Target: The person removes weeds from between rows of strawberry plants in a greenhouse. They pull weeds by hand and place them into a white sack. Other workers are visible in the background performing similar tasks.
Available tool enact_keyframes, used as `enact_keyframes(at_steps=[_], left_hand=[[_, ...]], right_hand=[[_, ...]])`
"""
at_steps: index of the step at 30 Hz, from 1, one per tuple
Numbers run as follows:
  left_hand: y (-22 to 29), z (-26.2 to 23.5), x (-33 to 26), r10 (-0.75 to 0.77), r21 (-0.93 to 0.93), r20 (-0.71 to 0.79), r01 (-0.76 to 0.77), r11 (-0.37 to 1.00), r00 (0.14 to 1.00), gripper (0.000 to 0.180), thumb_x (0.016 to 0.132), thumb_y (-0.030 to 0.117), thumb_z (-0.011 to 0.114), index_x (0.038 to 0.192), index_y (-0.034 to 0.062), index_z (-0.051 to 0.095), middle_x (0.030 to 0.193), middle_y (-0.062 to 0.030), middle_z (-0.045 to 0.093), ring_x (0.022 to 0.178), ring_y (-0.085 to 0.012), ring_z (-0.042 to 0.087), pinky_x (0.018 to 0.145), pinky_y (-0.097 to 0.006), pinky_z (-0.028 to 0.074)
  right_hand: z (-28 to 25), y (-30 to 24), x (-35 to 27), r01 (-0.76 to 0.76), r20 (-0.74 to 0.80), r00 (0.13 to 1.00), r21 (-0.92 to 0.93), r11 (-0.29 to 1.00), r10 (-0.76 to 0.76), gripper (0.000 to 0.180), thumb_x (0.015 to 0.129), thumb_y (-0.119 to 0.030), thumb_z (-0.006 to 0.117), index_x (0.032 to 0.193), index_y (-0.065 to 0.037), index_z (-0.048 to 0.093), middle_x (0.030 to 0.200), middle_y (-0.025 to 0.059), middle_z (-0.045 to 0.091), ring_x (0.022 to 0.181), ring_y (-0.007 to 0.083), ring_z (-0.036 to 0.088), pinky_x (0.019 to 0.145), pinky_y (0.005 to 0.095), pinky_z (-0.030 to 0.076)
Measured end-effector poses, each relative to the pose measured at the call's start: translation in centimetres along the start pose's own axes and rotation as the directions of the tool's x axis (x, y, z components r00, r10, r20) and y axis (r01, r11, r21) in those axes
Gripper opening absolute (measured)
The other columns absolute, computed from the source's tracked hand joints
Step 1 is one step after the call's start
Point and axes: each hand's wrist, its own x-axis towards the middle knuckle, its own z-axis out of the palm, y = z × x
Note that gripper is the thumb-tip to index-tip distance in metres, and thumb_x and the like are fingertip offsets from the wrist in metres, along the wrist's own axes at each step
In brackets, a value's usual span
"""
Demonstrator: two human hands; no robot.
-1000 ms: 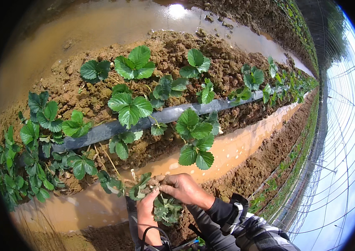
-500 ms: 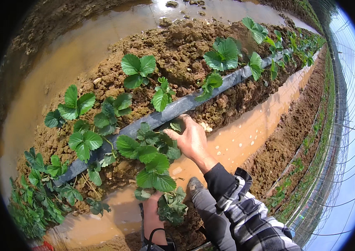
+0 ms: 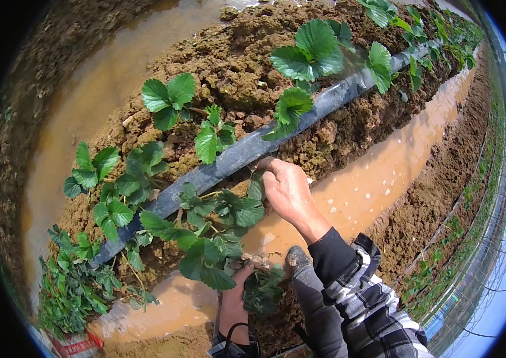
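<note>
My right hand (image 3: 287, 190) is curled closed around leaves of the strawberry plant (image 3: 220, 215) beside the black drip hose (image 3: 253, 149) (muddy bed), while my left hand (image 3: 236, 298) clutches a seedling bunch (image 3: 263, 290).

Raised soil bed (image 3: 348, 128) runs diagonally from lower left to upper right, brown, clumpy and damp. A dark drip irrigation hose (image 3: 238, 156) lies along its crest, following the bed's length. Strawberry plants (image 3: 220, 218) stand rooted on both sides of the hose, broad toothed green leaves, some overlapping it. More plants crowd the bed's lower left end (image 3: 74, 280). Muddy brown water (image 3: 378, 185) fills the furrow just beside the bed on the right; another flooded furrow (image 3: 85, 113) lies along its left side. Loose clods sit on the slope near the waterline.
</note>
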Motion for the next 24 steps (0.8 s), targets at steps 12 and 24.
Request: enact_keyframes(at_steps=[12, 24], left_hand=[[-0.7, -1.8, 2.4, 0.075, 0.027, -0.039, -0.074, 0.997, 0.996, 0.035, 0.082, 0.009, 0.066, 0.115, 0.0000, 0.057, 0.102, -0.0130, 0.064, 0.087, -0.0253, 0.066, 0.076, -0.039, 0.056], [0.8, -2.6, 1.5, 0.101, -0.054, -0.031, -0.103, 0.993, 0.994, 0.042, 0.080, 0.010, 0.069, 0.118, 0.0005, 0.057, 0.108, -0.0109, 0.062, 0.093, -0.0224, 0.063, 0.081, -0.036, 0.053]], right_hand=[[0.9, -0.7, 1.2, 0.307, 0.098, 0.943, -0.626, 0.717, -0.317, 0.009, 0.074, -0.010, 0.060, 0.072, -0.002, 0.059, 0.063, 0.0128, 0.061, 0.061, 0.0304, 0.064, 0.055, 0.0394, 0.052], [-3.9, -2.8, 3.8, 0.343, 0.366, 0.925, -0.684, 0.644, -0.104, 0.009, 0.072, -0.010, 0.063, 0.074, -0.002, 0.066, 0.070, 0.0179, 0.063, 0.073, 0.0342, 0.065, 0.066, 0.0419, 0.052]])
